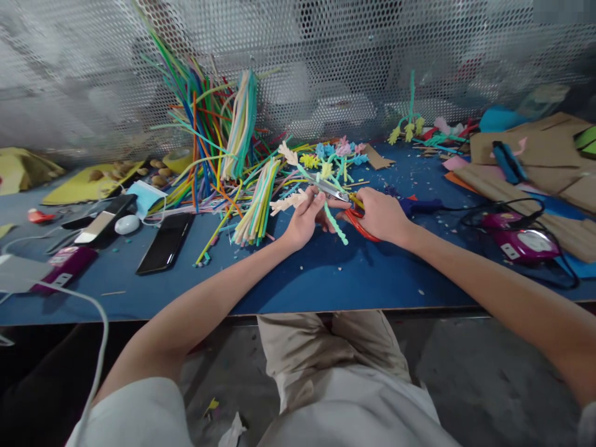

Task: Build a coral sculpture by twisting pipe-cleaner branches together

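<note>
My left hand (pixel 302 218) pinches a pipe cleaner flower stem, its cream fringed heads (pixel 287 202) poking out to the left. A mint green pipe cleaner (pixel 336 225) hangs down from between my fingers. In my right hand (pixel 379 214) is a pair of scissors with orange-red handles (pixel 363 228). The metal blades (pixel 328 188) point left and lie close to the fingers of my left hand. Whether they touch the stem I cannot tell. Just behind are finished blue, pink and yellow pipe cleaner flowers (pixel 342 149).
Bundles of coloured pipe cleaners (pixel 255 205) stand left of my hands. A black phone (pixel 166 243), a white mouse-like object (pixel 126 225) and a purple power bank (pixel 65 268) lie further left. At right are a blue glue gun (pixel 421 206), its cable and cardboard pieces (pixel 531 146). A perforated metal panel (pixel 354 56) closes the back.
</note>
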Available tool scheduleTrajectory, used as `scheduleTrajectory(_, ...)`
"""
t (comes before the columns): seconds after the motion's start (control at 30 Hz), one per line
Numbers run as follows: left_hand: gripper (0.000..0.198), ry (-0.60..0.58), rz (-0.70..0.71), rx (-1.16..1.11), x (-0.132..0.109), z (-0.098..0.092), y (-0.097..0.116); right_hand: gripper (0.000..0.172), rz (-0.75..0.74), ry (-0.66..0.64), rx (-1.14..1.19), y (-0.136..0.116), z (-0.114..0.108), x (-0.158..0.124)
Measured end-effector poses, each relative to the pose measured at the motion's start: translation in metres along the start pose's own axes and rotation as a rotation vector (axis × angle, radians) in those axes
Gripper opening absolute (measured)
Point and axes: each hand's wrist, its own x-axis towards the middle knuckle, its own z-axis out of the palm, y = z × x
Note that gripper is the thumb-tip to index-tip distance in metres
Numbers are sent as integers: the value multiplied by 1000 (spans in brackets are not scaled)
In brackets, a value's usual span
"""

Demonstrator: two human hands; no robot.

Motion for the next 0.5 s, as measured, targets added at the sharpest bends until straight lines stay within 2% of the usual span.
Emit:
scheduleTrajectory(0.2,45,-41,-10,-81,0,-2,-2,60,-35,-37,-18,0,0,0)
scheduleTrajectory(0.33,46,-40,-30,-59,-2,0,1,62,-40,-80,-44,-2,-2,-1)
scheduleTrajectory(0.5,45,-33,-33,-52,-3,1,2,51,-50,-104,-80,-4,-6,-2)
